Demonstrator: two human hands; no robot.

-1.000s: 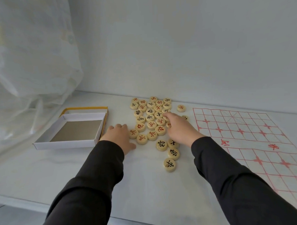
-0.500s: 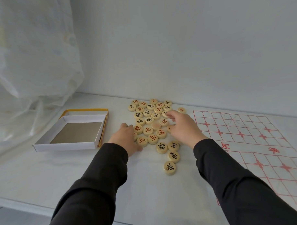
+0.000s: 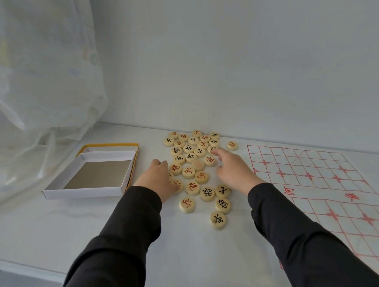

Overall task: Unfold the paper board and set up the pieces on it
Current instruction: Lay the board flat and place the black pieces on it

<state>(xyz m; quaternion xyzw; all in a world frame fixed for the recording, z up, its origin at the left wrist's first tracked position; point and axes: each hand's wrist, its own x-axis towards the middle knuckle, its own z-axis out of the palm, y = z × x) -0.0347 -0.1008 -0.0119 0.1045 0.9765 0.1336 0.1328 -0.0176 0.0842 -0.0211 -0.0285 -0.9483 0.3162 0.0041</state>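
The paper board (image 3: 327, 181) with its red grid lies unfolded and flat on the right of the white table. Several round cream pieces (image 3: 194, 156) with red or black characters lie in a loose cluster at the table's middle; one blank-faced piece (image 3: 198, 164) sits among them. My left hand (image 3: 157, 178) rests on the cluster's left edge, fingers spread over a few pieces. My right hand (image 3: 232, 169) is at the cluster's right side, its forefinger touching a piece (image 3: 212, 149). One piece (image 3: 232, 145) lies apart near the board.
An open white box (image 3: 87, 191) sits nested in its yellow-edged lid to the left of the pieces. A sheer curtain (image 3: 36, 84) hangs at the far left. A wall runs close behind the cluster. The table's front edge is near my elbows.
My left hand slid right and forward onto the cluster's left edge. My right hand moved forward along the right side. A red piece now lies apart at the cluster's near-left edge.
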